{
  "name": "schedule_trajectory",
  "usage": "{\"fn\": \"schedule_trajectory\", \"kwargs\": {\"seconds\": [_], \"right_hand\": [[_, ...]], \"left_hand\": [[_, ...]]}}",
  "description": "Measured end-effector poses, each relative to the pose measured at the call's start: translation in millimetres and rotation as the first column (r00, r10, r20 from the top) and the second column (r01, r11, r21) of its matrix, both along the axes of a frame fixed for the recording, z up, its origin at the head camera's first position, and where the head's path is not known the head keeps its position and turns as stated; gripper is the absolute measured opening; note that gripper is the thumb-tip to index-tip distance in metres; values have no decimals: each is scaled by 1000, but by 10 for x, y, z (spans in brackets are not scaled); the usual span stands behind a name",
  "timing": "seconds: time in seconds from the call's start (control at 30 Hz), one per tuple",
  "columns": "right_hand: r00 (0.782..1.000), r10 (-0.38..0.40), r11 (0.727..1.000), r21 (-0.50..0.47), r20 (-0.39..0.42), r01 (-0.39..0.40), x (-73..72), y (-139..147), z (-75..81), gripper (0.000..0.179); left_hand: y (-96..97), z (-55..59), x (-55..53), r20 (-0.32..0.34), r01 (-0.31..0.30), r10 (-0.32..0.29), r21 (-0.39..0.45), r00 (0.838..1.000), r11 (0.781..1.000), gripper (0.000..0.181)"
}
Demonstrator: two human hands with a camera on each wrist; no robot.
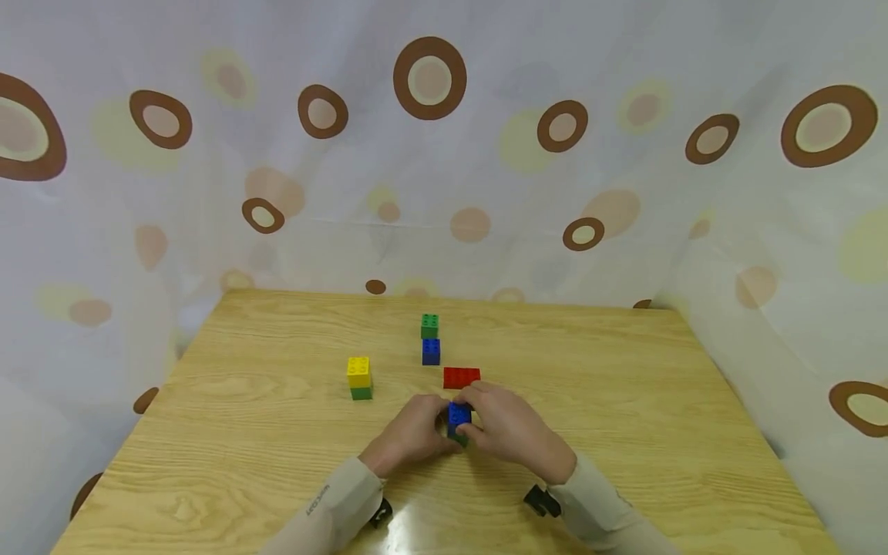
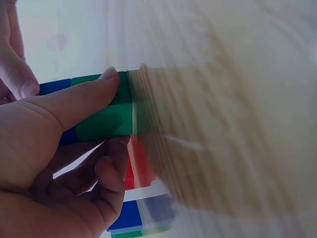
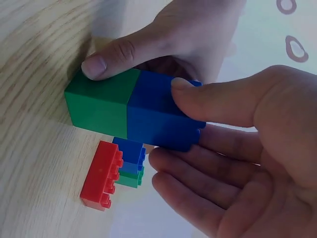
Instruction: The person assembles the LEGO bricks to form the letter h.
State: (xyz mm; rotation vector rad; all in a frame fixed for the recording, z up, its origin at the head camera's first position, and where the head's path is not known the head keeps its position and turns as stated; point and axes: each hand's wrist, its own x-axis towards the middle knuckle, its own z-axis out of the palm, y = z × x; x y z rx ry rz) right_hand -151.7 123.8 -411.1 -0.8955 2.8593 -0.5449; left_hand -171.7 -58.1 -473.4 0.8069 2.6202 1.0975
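Note:
A blue brick sits on top of a green brick, the two joined in an upright stack at the front middle of the table. My left hand grips the lower green brick, its thumb lying along one face in the left wrist view. From the other side my right hand pinches the blue brick between thumb and fingers. Just beyond the hands lies a red brick, longer than the others, studs up.
Behind the red brick stand a second blue brick and, past it, a green brick. To the left, a yellow brick is stacked on another green one. A patterned curtain surrounds the wooden table.

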Motion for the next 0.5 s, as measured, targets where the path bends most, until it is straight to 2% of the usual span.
{"fn": "schedule_trajectory", "kwargs": {"seconds": [0.13,0.2,0.33,0.4,0.47,0.5], "right_hand": [[1000,27,999,18,11,-28,-18,18,-22,36],[999,34,999,20,32,-34,-35,32,-30,37],[996,34,999,28,78,-36,-57,52,-33,38],[995,28,999,32,91,-31,-63,51,-32,40],[996,23,999,38,89,-26,-67,53,-42,42],[996,19,999,43,87,-23,-70,56,-51,44]], "left_hand": [[-3,-12,3,2,7,-7,-9,1000,1000,24],[-1,-13,-2,26,12,-11,-28,1000,1000,24],[-39,65,13,38,0,6,-146,999,989,31],[-94,165,38,9,-29,32,-221,999,975,35],[-179,281,58,-69,-79,62,-277,996,958,36],[-232,333,60,-119,-104,73,-275,990,956,36]]}}
